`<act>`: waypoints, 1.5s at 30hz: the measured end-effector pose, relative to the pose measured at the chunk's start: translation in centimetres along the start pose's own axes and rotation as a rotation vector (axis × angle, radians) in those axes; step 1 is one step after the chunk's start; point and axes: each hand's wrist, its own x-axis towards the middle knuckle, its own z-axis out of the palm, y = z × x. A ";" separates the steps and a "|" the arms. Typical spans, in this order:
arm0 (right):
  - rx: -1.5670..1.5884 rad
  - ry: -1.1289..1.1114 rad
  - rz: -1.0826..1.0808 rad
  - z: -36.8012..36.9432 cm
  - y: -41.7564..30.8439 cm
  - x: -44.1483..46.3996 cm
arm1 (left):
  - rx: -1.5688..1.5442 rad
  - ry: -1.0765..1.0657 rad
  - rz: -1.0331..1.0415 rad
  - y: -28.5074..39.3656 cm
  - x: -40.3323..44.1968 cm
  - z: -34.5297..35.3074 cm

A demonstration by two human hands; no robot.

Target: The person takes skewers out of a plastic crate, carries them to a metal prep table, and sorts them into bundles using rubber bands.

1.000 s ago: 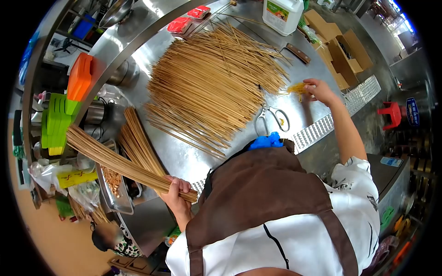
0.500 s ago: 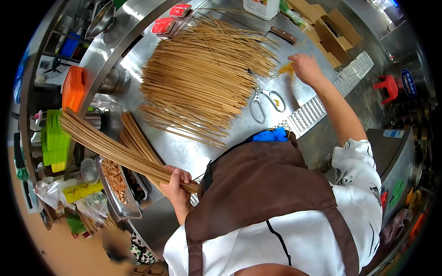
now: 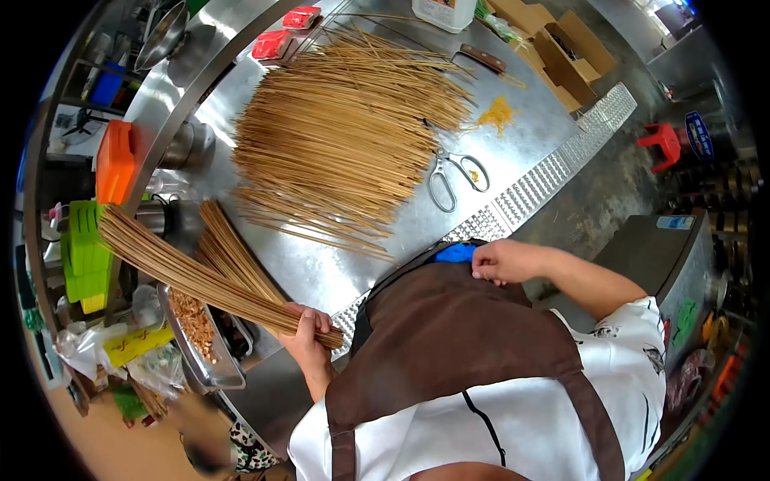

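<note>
My left hand point(image 3: 309, 337) grips the lower end of a bundle of long thin sticks point(image 3: 188, 271), which slants up to the left. My right hand point(image 3: 505, 263) is at the apron's front beside a blue item point(image 3: 455, 253), fingers curled; whether it pinches anything is hidden. A wide layer of loose sticks point(image 3: 337, 136) covers the middle of the steel table point(image 3: 529, 136). Scissors point(image 3: 455, 178) lie right of them, handles towards me. Beyond the scissors is a small pile of yellow bands point(image 3: 497, 115). A second stick bundle point(image 3: 237, 252) rests under the held one.
A knife point(image 3: 483, 58), a white jug point(image 3: 445, 12) and red packets point(image 3: 273, 45) are at the table's far side. At the left stand a tray of brown pieces point(image 3: 192, 325) and green containers point(image 3: 84, 248). A person's patterned sleeve point(image 3: 250, 449) shows at the lower left.
My right hand has left the yellow bands and come back to the apron's front beside the blue item. My left hand still holds the bundle. The view has shifted slightly.
</note>
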 end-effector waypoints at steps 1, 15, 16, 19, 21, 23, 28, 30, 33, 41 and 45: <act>0.009 0.004 0.006 0.4 0.6 0.3 | -0.012 0.005 -0.014 -0.3 0.1 -0.2; -0.503 -0.040 0.002 -0.8 4.5 -2.8 | -0.163 -0.079 -0.069 -0.5 0.6 2.8; -0.322 -0.115 0.008 -2.0 3.6 -3.6 | -0.168 -0.071 -0.062 -0.6 0.4 3.2; 0.206 -0.127 0.014 -6.8 1.7 -3.6 | -0.159 -0.054 -0.068 -0.9 -0.7 4.0; -0.120 0.572 -0.098 -9.8 2.2 0.7 | -0.181 -0.051 -0.102 -1.4 -1.5 4.6; -0.555 1.169 -0.317 -13.0 5.5 7.8 | -0.208 -0.049 -0.127 -1.5 -2.3 5.1; -0.626 1.266 -0.298 -15.8 3.7 12.9 | -0.261 -0.019 -0.122 -0.6 -4.3 6.3; -0.638 1.257 -0.306 -16.1 4.3 13.6 | -0.261 0.013 -0.108 -0.7 -4.7 6.1; -0.621 1.246 -0.334 -16.6 4.5 13.8 | -0.251 0.044 -0.125 -0.9 -5.2 5.8; -0.562 1.274 -0.312 -16.7 4.8 14.9 | -0.302 0.019 -0.161 -1.0 -4.3 5.2; -0.632 1.269 -0.172 -16.7 4.3 14.9 | -0.330 -0.022 -0.177 -1.0 -3.7 3.9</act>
